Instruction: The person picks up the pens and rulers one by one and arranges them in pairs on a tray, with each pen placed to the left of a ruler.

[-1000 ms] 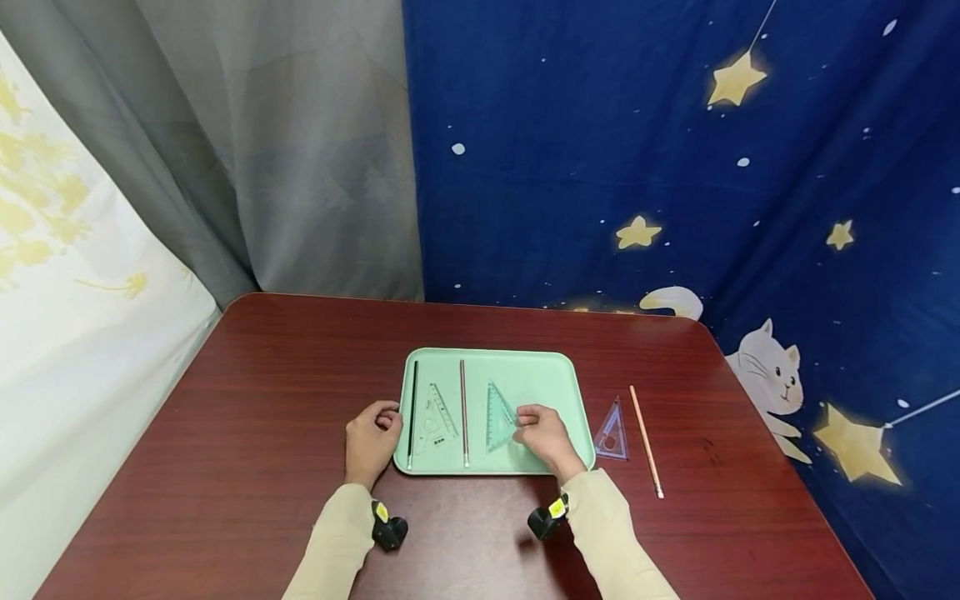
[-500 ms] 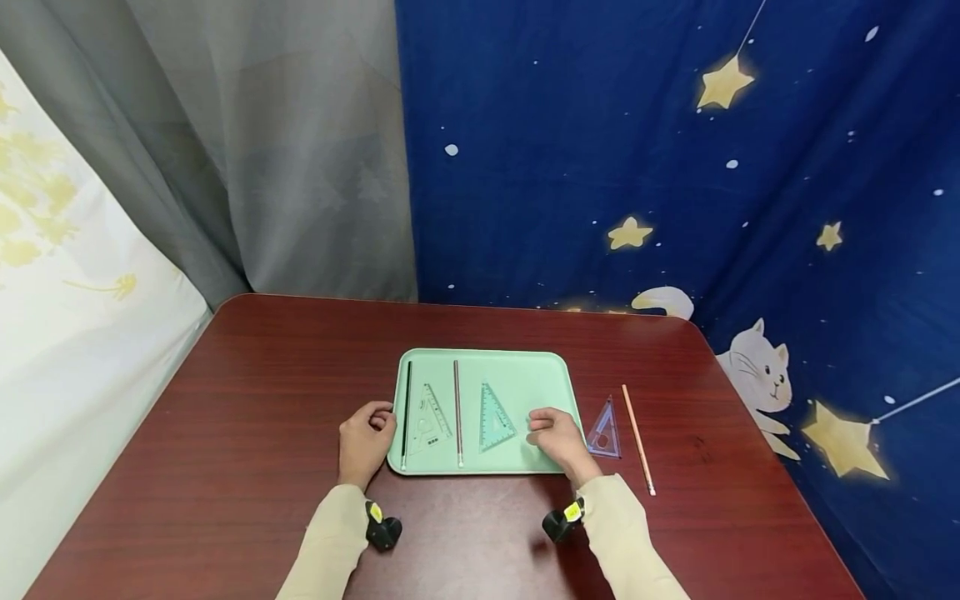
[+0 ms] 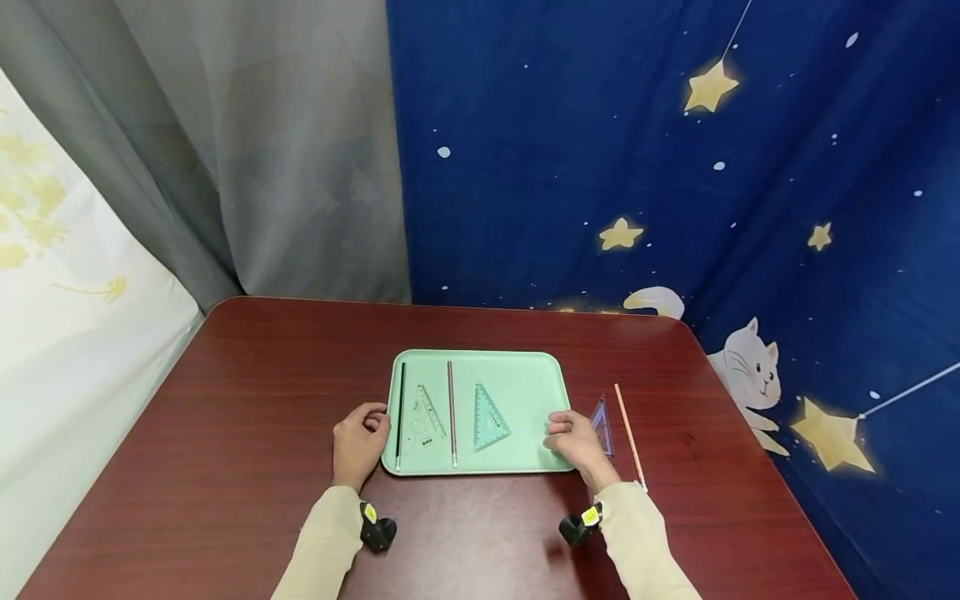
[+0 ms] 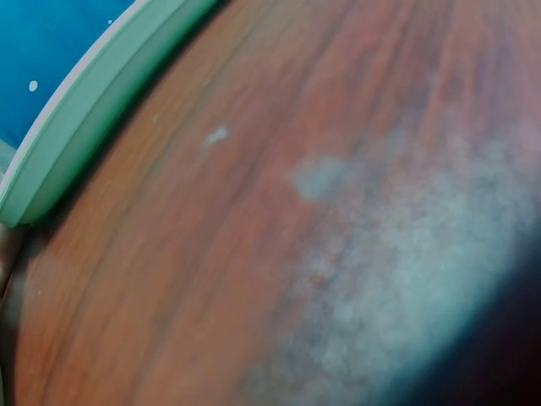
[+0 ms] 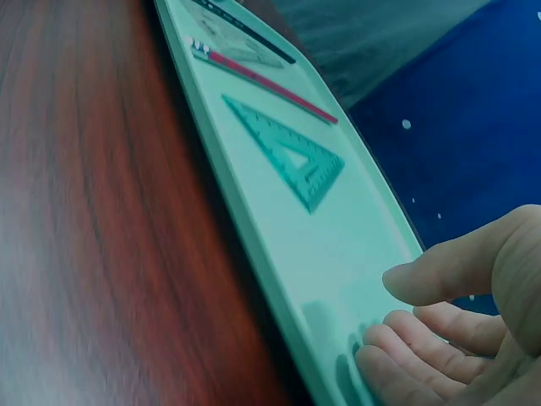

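A pale green tray (image 3: 532, 383) lies on the table. My left hand (image 3: 356, 442) rests at its left rim with the fingers loosely curled. Over the tray's right end is my right hand (image 3: 576, 437), fingers relaxed and slightly bent, holding nothing; the right wrist view shows a gap between thumb and fingertips. On the tray, from left to right, lie a black pencil (image 3: 401, 408), a clear set square (image 3: 426, 421), a dark red pencil (image 3: 452, 408) and a teal set square (image 3: 478, 421). Little of the left hand shows in the left wrist view.
Right of the tray, a purple set square (image 3: 602, 429) lies partly hidden behind the right hand. Beside it is a natural-wood pencil (image 3: 628, 433), its eraser end close to the right sleeve. Curtains hang behind the dark red table (image 3: 300, 350).
The right hand has let go of the teal set square, which now lies flat on the tray, and has moved right to the tray's right end. The left hand has stayed at the left rim.
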`<act>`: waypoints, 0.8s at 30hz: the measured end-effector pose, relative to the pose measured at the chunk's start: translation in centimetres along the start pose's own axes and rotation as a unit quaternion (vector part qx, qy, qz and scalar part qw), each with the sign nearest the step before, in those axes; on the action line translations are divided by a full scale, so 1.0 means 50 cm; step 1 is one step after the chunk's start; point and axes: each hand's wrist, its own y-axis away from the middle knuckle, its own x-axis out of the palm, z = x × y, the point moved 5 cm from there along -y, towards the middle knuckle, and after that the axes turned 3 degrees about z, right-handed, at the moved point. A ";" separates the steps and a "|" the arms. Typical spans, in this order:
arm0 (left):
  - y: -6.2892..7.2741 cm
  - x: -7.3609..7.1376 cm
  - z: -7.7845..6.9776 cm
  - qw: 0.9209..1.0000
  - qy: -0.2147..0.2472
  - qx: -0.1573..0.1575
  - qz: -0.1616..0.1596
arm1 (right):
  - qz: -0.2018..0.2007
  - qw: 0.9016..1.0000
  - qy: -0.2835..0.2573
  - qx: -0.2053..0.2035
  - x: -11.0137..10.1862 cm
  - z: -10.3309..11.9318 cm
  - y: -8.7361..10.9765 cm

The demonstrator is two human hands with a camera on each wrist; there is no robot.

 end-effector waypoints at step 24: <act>-0.002 -0.004 -0.004 1.000 -0.007 0.005 -0.003 | -0.057 0.996 -0.063 0.034 -0.088 -0.062 0.018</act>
